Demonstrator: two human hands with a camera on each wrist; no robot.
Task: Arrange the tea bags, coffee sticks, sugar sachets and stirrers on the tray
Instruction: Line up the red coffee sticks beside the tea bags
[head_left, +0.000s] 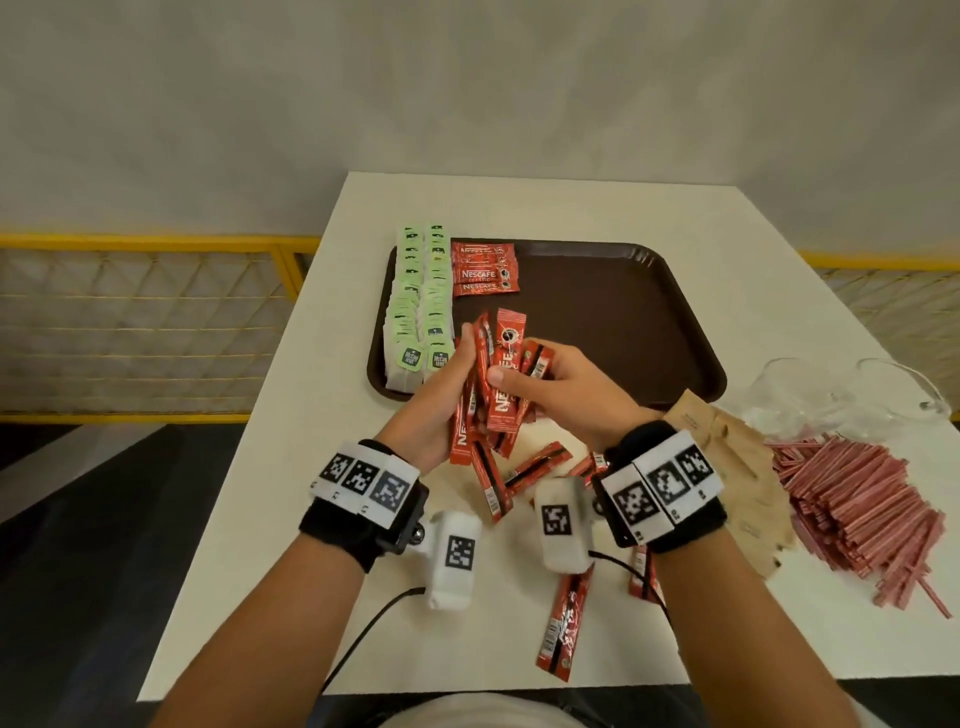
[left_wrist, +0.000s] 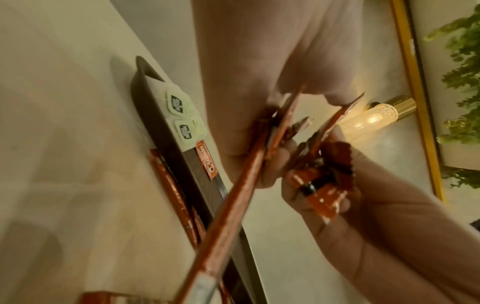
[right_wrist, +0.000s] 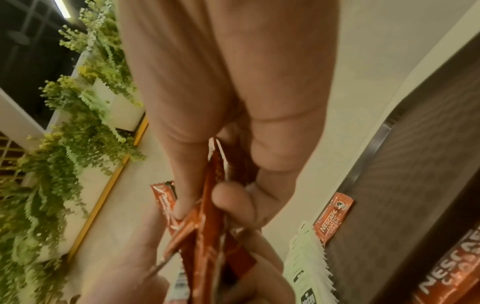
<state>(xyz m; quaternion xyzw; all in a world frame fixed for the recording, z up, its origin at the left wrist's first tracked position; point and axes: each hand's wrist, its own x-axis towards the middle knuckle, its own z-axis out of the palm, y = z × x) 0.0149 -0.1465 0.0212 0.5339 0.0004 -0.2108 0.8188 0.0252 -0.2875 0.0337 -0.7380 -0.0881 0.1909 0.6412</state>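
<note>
While my left hand (head_left: 439, 395) curls round an uneven bunch of coffee sticks (head_left: 498, 387) and my right hand (head_left: 563, 387) pinches its top ones, thumb on front, I judge one could slip out, since the ends are fanned. Beyond lies the tray (head_left: 613, 322): tea bags (head_left: 418, 306) along its left, few sticks placed; more sticks, sugar sachets (head_left: 727, 457) and stirrers (head_left: 852, 493) wait on the table (head_left: 571, 208).
</note>
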